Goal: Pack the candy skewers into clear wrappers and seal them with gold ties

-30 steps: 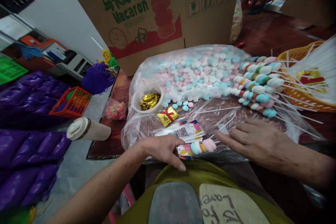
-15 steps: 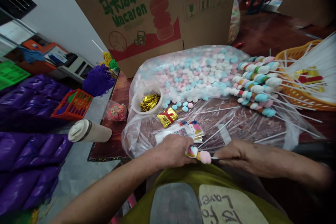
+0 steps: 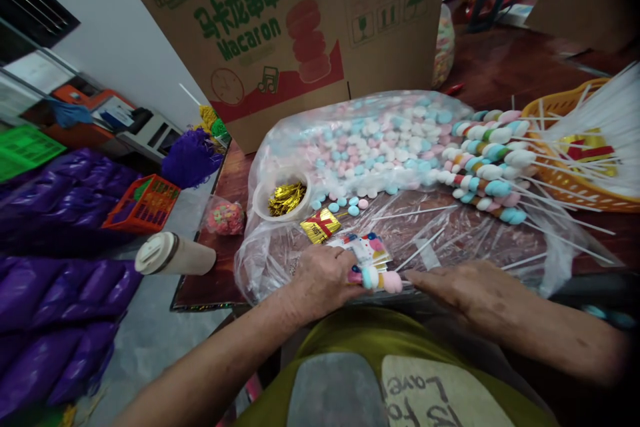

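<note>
My left hand [image 3: 325, 282] is closed round one end of a marshmallow skewer [image 3: 391, 281], where a small printed plastic sleeve [image 3: 355, 275] shows at the fingers. White, blue and pink sweets stick out of the sleeve to the right. Against the pink end, my right hand [image 3: 465, 293] has its thumb and forefinger closed at the stick, which they mostly hide. Just beyond my left hand lies a stack of printed sleeves [image 3: 373, 248]. A gold packet of twist ties [image 3: 320, 225] is behind them, near a white bowl [image 3: 260, 203] of loose gold ties [image 3: 287, 199].
A large clear bag of pastel marshmallows [image 3: 375, 140] covers the table's middle, before a tall cardboard box [image 3: 390, 60]. Finished skewers [image 3: 493, 153] are piled at right beside an orange basket [image 3: 595, 190] of white sticks. A lidded cup [image 3: 185, 255] stands at the left table edge.
The skewer has shifted slightly up and left, deeper into my left hand. My right fingers have closed in on the pink end, and the bare stick between them no longer shows.
</note>
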Available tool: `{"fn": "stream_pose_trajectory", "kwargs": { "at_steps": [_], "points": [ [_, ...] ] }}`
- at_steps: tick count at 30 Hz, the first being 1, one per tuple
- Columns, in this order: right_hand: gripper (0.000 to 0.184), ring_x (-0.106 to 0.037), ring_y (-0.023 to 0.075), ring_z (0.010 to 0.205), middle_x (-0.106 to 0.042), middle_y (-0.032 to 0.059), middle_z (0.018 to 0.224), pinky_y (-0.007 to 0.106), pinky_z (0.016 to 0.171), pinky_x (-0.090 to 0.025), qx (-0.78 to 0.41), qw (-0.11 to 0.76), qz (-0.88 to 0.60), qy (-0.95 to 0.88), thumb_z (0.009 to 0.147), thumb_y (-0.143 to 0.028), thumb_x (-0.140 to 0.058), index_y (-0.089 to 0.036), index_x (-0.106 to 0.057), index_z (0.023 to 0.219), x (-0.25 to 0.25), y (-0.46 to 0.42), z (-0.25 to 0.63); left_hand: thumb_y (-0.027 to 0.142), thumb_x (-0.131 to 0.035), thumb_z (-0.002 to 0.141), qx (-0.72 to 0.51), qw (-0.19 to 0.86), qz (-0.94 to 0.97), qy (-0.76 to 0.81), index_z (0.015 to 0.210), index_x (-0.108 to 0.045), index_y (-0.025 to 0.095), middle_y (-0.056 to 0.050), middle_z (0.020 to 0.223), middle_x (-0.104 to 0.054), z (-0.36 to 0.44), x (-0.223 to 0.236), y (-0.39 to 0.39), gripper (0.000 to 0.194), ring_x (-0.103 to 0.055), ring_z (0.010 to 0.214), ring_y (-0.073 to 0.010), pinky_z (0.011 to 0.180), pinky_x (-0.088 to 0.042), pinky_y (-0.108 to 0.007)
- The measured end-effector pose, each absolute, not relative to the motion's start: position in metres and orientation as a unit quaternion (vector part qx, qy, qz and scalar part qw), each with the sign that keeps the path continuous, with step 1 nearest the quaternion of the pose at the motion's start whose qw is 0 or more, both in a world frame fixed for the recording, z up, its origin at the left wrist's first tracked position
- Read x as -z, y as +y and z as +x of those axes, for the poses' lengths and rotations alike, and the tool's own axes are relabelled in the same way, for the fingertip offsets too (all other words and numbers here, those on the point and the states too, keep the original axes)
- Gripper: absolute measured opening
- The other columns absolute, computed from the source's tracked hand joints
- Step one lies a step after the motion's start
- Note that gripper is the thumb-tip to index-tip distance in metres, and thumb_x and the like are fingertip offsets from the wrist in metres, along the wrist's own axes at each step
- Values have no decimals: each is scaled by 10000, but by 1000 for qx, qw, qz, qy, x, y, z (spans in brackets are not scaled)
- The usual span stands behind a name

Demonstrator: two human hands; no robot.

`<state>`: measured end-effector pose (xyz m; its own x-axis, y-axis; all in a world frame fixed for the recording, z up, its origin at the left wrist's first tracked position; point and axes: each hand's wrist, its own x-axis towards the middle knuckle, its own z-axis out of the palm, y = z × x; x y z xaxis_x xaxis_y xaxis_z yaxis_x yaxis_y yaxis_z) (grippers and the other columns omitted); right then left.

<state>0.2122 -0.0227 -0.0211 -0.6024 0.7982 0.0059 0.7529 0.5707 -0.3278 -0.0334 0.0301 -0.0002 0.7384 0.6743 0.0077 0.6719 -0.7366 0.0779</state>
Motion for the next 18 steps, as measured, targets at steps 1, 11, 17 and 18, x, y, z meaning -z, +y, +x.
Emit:
{"fn": "stream_pose_trajectory", "kwargs": {
  "at_steps": [1, 11, 17, 18],
  "points": [
    [406, -528, 124, 493, -620, -25, 635, 252, 463, -222, -93, 75, -430, -895, 669, -47, -464, -242, -583, 1005, 22, -23, 213, 578, -579, 694, -6, 59, 924, 377, 810, -595, 157, -44, 673, -615, -32, -2, 30, 436, -573, 635, -193, 571, -376, -279],
    [366, -442, 163, 547, -519, 13, 611, 332, 566, -278, 185, 147, -325, -915, 828, -79, -363, -121, -464, 1177, 3, -16, 221, 474, -760, 506, 63, 615, 681, 393, 814, -583, 149, 41, 690, -543, -33, -11, 35, 482, -473, 628, -113, 557, -361, -199],
    [310, -469, 136, 495, -579, 4, 627, 293, 499, -230, 46, 115, -326, -937, 757, -79, -420, -180, -539, 1025, 24, -18, 209, 564, -744, 460, 99, 524, 737, 415, 936, -569, 179, 39, 703, -492, -24, -12, 37, 637, -437, 610, -108, 518, -332, -195],
    [309, -473, 127, 478, -589, -7, 628, 284, 479, -213, -7, 97, -326, -940, 738, -71, -425, -194, -546, 994, 27, -19, 208, 575, -738, 464, 114, 472, 772, 410, 987, -564, 195, 26, 736, -514, -21, -14, 38, 670, -466, 639, -128, 529, -342, -204]
  ]
}}
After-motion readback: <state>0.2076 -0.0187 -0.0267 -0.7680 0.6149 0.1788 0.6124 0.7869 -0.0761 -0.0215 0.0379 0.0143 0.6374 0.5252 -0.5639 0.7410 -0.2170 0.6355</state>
